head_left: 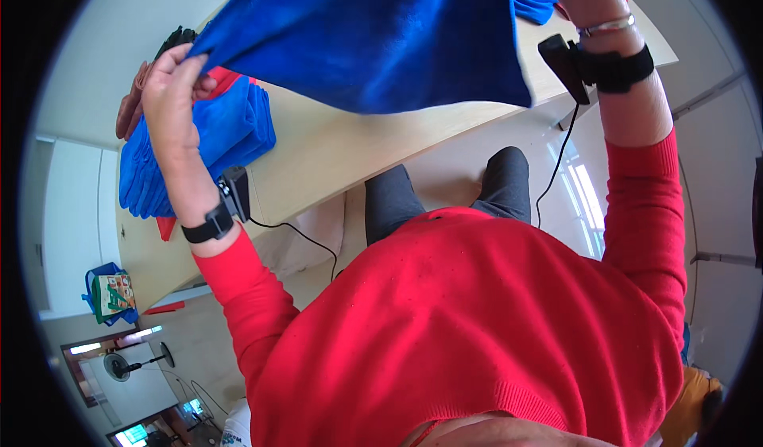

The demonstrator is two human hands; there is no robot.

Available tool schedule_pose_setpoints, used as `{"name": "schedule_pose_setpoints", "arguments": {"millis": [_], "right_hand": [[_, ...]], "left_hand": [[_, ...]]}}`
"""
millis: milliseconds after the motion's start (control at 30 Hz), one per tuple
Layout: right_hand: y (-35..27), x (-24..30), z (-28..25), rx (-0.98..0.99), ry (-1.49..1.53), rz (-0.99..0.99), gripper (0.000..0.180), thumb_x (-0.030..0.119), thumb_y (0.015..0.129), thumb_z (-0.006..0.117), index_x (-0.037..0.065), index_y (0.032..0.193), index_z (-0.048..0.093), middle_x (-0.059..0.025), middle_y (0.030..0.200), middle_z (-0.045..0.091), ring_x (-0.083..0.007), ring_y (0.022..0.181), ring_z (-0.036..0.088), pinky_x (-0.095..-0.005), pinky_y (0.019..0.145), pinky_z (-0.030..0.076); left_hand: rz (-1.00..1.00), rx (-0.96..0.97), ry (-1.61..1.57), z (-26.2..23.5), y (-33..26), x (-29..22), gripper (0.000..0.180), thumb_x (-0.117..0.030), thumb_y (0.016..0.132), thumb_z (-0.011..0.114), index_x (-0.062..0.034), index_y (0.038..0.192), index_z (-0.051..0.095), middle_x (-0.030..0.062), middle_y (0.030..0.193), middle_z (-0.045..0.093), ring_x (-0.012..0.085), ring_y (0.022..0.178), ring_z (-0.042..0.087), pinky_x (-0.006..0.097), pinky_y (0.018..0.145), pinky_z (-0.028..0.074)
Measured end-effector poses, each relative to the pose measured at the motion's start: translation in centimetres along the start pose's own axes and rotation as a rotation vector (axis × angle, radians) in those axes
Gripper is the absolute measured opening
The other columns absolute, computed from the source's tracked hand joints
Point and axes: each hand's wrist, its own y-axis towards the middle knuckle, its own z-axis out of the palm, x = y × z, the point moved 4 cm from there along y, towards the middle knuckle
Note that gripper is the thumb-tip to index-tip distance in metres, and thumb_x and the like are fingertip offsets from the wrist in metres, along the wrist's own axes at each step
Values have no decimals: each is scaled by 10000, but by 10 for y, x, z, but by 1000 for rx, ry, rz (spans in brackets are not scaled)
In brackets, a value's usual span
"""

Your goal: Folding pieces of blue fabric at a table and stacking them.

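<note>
A blue cloth (381,42) is stretched out above the table, its upper part running past the top edge of the picture. My left hand (176,97) pinches one corner of it between thumb and fingers. Just below that hand lies a stack of folded blue cloths (230,133), with some red cloth (226,80) showing behind. My right forearm reaches up past the cloth's right side; the hand itself is cut off by the top edge, so its grip is hidden. Another blue cloth (531,0) lies crumpled near that wrist.
The pale wooden table (330,157) spans the space before me. Brown cloth (131,105) sits at its far left. Black devices strapped to both wrists trail cables (566,149) downward. A blue and green bag (114,294) is beyond the table's left end, near a fan (119,366).
</note>
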Motion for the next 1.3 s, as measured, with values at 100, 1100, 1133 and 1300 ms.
{"name": "schedule_pose_setpoints", "arguments": {"millis": [100, 1100, 1133, 1300], "right_hand": [[30, -13, 2, -2, 33, 54, 156, 146, 902, 515, 57, 818, 613, -81, 729, 653, -170, 645, 637, -298, 681, 549], [-86, -227, -25, -34, -55, 846, 179, 203, 904, 566, 26, 893, 592, -68, 783, 652, -129, 619, 627, -248, 621, 527], [-94, -224, -27, -46, -56, 864, 179, 203, 904, 566, 26, 893, 592, -68, 783, 652, -129, 619, 627, -248, 621, 527], [-109, -220, -8, 87, -93, 963, 165, 191, 902, 559, 30, 879, 584, -77, 758, 661, -132, 582, 620, -247, 583, 520]], "left_hand": [[22, 0, 20, -12, 42, 8, 192, -108, 813, 609, -4, 973, 628, 30, 711, 612, 78, 542, 549, 196, 519, 426], [-605, 195, 90, 24, 10, 250, 207, 29, 776, 512, 3, 955, 612, 57, 791, 617, 120, 582, 592, 205, 494, 428], [-631, 190, 77, 25, 1, 251, 210, 28, 778, 511, 0, 959, 613, 54, 799, 616, 114, 603, 595, 203, 500, 425], [-590, 127, 169, 10, 6, 247, 241, 32, 755, 533, -22, 978, 609, 94, 921, 612, 175, 809, 613, 271, 643, 474]]}}
